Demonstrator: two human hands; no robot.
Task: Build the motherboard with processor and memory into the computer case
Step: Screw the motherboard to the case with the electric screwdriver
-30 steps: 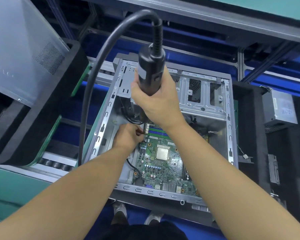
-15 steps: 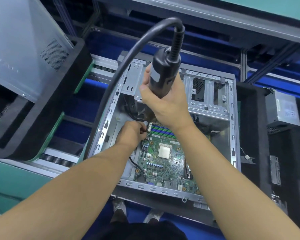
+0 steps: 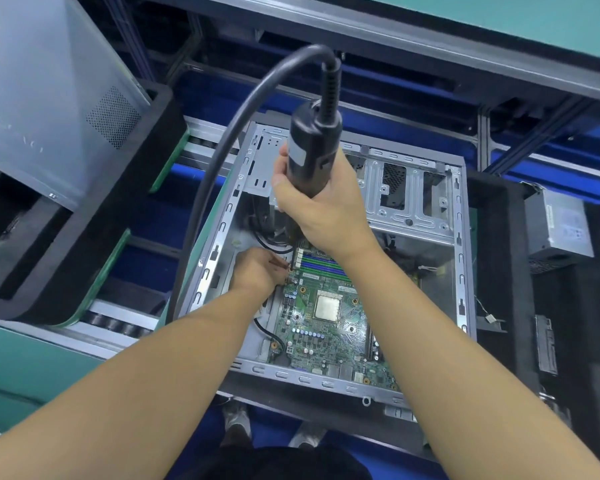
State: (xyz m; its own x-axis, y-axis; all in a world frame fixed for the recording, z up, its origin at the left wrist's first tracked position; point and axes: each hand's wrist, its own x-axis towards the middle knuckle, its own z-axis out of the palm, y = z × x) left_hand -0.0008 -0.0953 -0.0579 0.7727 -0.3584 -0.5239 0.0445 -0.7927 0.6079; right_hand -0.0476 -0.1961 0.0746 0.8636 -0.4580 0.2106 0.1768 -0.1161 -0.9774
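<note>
— Two arms are reaching down from the bottom edge. Starting far left, what is showing?
— A pale side panel (image 3: 49, 98) is leaning in a black foam tray (image 3: 94, 244), its top and left edge running out of frame; its faint lettering is blurring past reading.
— Moving inward?
— A thick black cable (image 3: 201, 202) is arching over the computer case (image 3: 216, 252)'s left rail. Beside it the left hand (image 3: 257, 275) is reaching inside, fingers curling at the motherboard (image 3: 326, 341)'s far left corner. The fingertips are hiding behind the knuckles, so I cannot tell whether they are pinching anything.
— Where is the board lying?
— It is lying flat on the case floor, the processor (image 3: 327, 307) sitting at its middle, the memory slots (image 3: 323, 263) showing as blue and green stripes just beyond. The right forearm is covering its right part.
— And the tool?
— The right hand (image 3: 326, 213) is wrapping tightly round the electric screwdriver (image 3: 312, 157), holding it upright over that same corner. The bit is mostly disappearing behind the hand, so whether its tip is touching the board is hard to make out.
— Further right?
— A grey power supply (image 3: 558, 226) is sitting past the case's right wall, its label too small to read.
</note>
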